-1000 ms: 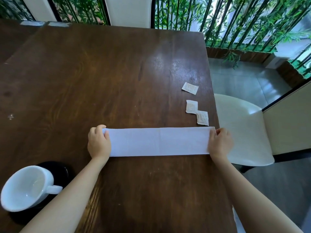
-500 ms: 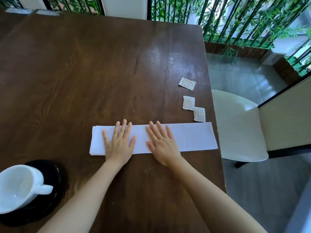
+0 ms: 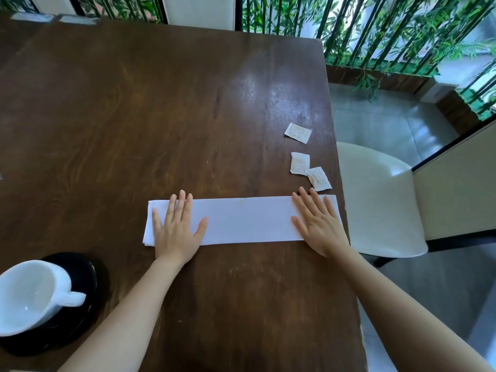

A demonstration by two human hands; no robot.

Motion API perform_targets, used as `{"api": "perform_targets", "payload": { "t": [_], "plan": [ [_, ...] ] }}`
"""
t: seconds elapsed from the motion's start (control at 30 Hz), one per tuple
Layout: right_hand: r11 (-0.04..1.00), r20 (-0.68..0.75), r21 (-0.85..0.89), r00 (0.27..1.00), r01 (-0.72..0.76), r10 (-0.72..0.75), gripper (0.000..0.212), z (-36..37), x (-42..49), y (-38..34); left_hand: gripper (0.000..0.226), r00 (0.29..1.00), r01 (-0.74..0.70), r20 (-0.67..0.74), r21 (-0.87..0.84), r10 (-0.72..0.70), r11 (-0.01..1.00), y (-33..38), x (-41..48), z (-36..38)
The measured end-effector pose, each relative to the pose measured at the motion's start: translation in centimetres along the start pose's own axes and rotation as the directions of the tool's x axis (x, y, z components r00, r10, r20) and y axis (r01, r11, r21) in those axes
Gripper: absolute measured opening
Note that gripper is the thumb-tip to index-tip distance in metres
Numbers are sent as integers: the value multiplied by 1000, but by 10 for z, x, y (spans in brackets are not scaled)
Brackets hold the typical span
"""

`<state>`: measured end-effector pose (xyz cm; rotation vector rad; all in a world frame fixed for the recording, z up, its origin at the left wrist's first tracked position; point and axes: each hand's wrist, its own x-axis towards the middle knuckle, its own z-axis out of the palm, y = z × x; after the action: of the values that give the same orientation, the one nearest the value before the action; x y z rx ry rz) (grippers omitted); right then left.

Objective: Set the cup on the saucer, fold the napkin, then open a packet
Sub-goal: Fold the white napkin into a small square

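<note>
A white napkin, folded into a long narrow strip, lies flat across the dark wooden table. My left hand presses flat on its left end, fingers spread. My right hand presses flat on its right end near the table's edge. A white cup stands on a black saucer at the near left, handle pointing right. Three small white packets lie by the right edge: one farther back, two touching each other just beyond my right hand.
The table's right edge runs just past the napkin's end. A white chair seat stands right of the table over a grey floor. Green bamboo stems behind dark bars line the far side.
My hands went from pinching the napkin's ends to pressing flat at its middle, and have now slid apart outward to the two ends. The napkin stays in place.
</note>
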<state>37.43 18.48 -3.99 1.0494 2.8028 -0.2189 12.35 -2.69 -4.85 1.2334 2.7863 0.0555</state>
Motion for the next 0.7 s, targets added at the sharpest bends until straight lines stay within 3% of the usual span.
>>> {"api": "perform_targets", "payload": {
  "t": [0.27, 0.43, 0.6, 0.7],
  "plan": [
    [999, 9, 26, 999, -48, 48, 59, 1, -20, -14, 78, 998, -60, 36, 6, 60, 998, -12, 5, 3],
    [989, 43, 69, 991, -131, 128, 61, 7, -56, -42, 76, 975, -194, 110, 15, 191, 981, -32, 21, -4],
    [933, 94, 135, 942, -334, 323, 65, 21, -107, -104, 75, 899, -393, 225, 27, 377, 919, -52, 49, -15],
    [921, 147, 162, 931, -356, 334, 72, 26, -130, -146, 71, 820, -501, 335, 32, 463, 865, -62, 73, -28]
  ]
}}
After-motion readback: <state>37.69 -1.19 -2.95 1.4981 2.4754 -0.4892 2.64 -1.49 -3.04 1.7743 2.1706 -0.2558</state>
